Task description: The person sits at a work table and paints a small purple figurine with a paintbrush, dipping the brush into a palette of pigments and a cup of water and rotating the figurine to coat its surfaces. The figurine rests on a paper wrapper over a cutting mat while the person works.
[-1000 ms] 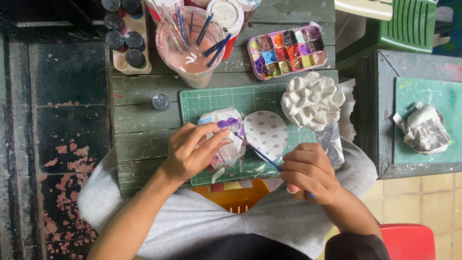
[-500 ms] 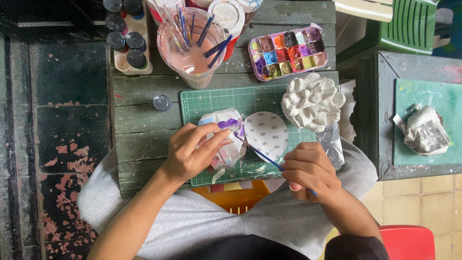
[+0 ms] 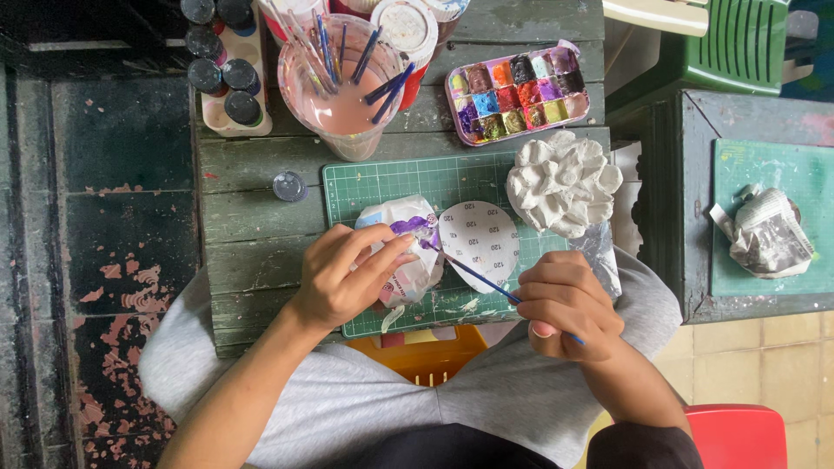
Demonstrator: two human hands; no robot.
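In the head view, the left hand (image 3: 343,278) lies over a small white clay piece (image 3: 407,247) daubed with purple, which sits on the green cutting mat (image 3: 382,178) on the weathered wooden counter (image 3: 243,217). The left fingers (image 3: 382,260) curl over the piece's near-left side and press on it, thumb and forefinger closed against its surface, so most of its right and far part shows beyond the fingertips.

The right hand (image 3: 565,304) is closed around a thin blue paintbrush (image 3: 473,276), its fingers pinched on the handle near the hand's left side. The brush slants up and to the left, and its tip meets the purple patch on the clay piece, just past the left fingertips.

A round white disc (image 3: 479,239) lies on the mat touching the piece's right side, under the brush shaft. A large white clay flower (image 3: 563,181) stands at the mat's far right corner. Beyond the mat are a paint palette (image 3: 519,91) with many colours, a clear cup of pinkish water holding brushes (image 3: 343,87), and dark-capped paint bottles (image 3: 228,74) in a tray.
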